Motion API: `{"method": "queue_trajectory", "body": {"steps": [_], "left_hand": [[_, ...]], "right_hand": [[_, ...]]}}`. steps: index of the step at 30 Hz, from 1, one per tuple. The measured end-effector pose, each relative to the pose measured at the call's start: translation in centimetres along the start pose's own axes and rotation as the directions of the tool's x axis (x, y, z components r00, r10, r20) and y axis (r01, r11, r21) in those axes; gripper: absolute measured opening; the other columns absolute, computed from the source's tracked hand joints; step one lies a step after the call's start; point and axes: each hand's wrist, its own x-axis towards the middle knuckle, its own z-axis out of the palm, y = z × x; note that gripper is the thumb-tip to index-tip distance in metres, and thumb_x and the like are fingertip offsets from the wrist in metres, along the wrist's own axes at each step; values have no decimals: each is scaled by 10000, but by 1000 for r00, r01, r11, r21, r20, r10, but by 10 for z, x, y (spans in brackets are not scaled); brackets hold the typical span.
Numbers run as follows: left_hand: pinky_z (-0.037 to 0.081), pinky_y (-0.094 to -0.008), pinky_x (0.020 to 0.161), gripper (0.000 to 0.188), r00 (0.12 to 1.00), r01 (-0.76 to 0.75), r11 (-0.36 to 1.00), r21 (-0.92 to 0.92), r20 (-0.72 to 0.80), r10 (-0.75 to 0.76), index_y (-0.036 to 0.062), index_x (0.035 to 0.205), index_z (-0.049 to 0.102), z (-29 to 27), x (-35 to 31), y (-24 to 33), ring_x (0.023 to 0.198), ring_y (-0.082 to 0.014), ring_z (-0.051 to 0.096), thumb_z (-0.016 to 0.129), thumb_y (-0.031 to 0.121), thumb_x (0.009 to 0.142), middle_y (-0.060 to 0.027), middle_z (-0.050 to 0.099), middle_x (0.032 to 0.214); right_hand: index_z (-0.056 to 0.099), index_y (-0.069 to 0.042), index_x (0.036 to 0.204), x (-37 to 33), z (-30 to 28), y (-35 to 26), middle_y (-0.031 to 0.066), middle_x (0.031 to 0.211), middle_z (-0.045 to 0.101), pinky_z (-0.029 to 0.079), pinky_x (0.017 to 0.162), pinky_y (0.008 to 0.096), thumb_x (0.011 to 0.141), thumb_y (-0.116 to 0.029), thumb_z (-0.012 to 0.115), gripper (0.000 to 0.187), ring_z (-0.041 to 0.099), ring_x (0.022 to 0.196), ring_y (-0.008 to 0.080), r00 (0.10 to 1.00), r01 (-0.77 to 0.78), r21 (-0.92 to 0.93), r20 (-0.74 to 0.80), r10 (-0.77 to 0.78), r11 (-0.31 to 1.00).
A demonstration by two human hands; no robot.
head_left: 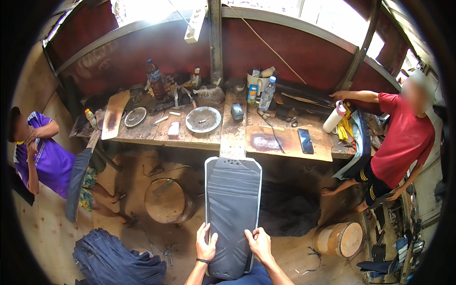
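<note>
A long black padded board (234, 194) with a pale rim and creases across its cover runs from the workbench down to my lap. My left hand (206, 246), with a dark band at the wrist, grips the board's left edge, its thumb beside the black cover. On the opposite edge my right hand (260, 243) is closed, fingers curled and thumb pressed on the cover. The board's far end meets a worn wooden plank (232, 151) at the bench. Fingertips at the outer edges are partly hidden.
The wooden workbench (152, 135) holds ash-filled plates, bottles, a phone (306, 141) and cardboard. Drum-shaped stools (165, 199) and a dark cloth pile (116, 259) are on the floor. One person in purple (45, 154) is at left, another in red (401, 147) at right.
</note>
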Motion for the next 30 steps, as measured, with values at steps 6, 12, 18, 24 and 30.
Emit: {"method": "queue_trajectory", "body": {"steps": [6, 12, 18, 24, 30], "left_hand": [[403, -422, 1175, 563, 998, -45, 995, 90, 53, 40, -4, 1419, 579, 0, -5, -10, 1428, -349, 467, 741, 175, 911, -230, 445, 1552], [510, -357, 1042, 476, 931, 318, 908, -271, 268, -246, 41, 1393, 525, -18, 20, -17, 1209, -215, 626, 725, 111, 966, -99, 623, 1338], [527, -393, 1040, 538, 942, 272, 925, -266, 269, -199, 40, 1413, 493, -16, 99, -33, 1251, -277, 602, 747, 152, 953, -153, 569, 1403], [530, -345, 956, 513, 841, 320, 921, -221, 514, -168, 16, 1339, 540, -17, 132, -53, 1102, -189, 662, 762, 279, 959, -126, 687, 1184], [556, -320, 891, 496, 554, 239, 961, 136, 794, -250, 26, 1260, 671, -52, 162, -89, 974, -145, 703, 658, 459, 1018, -78, 755, 1069]], "right_hand": [[567, -20, 1015, -13, 5, -3, 163, 845, 651, 530, 693, 499, 934, -357, 757, 396, 665, 754, 392, 995, 84, -112, -49, -90, 990], [601, -30, 1116, -21, 6, -8, 112, 818, 634, 529, 703, 464, 908, -355, 778, 425, 651, 736, 341, 995, 12, -45, -99, -16, 999], [647, -66, 1127, -21, 14, -20, 36, 767, 616, 520, 656, 388, 845, -376, 835, 460, 617, 643, 211, 973, -117, 35, -199, 121, 993], [652, -22, 1145, -25, 34, -23, 71, 807, 603, 518, 639, 350, 831, -286, 848, 455, 590, 655, 181, 923, -158, 108, -337, 186, 981], [659, -33, 1149, -28, 60, -15, 80, 886, 576, 510, 676, 345, 822, -235, 844, 427, 554, 691, 191, 867, -149, 145, -456, 200, 978]]}}
